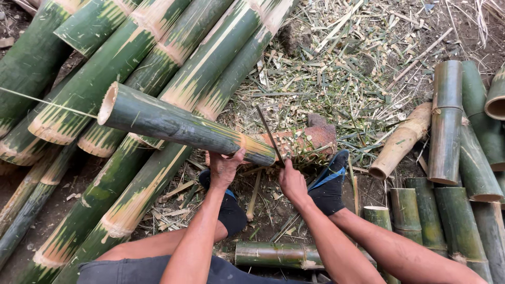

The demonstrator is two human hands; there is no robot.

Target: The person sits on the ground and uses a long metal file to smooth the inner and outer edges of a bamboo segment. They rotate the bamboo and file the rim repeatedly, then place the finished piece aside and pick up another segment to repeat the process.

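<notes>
A thick green bamboo culm (pixel 173 123) lies tilted across the middle, its hollow end up at the left. Its lower right end rests on a reddish wooden chopping block (pixel 310 139). My left hand (pixel 225 168) grips the culm from below near that end. My right hand (pixel 292 181) holds the handle of a long dark blade (pixel 270 135), whose edge stands against the cut end of the culm. My feet in dark socks (pixel 329 184) sit on either side below the block.
Several long green bamboo poles (pixel 142 47) are stacked at the left and top. Short cut bamboo sections (pixel 457 158) lie at the right. Another short piece (pixel 276 255) lies between my legs. Chips and shavings (pixel 342 68) cover the dirt ground.
</notes>
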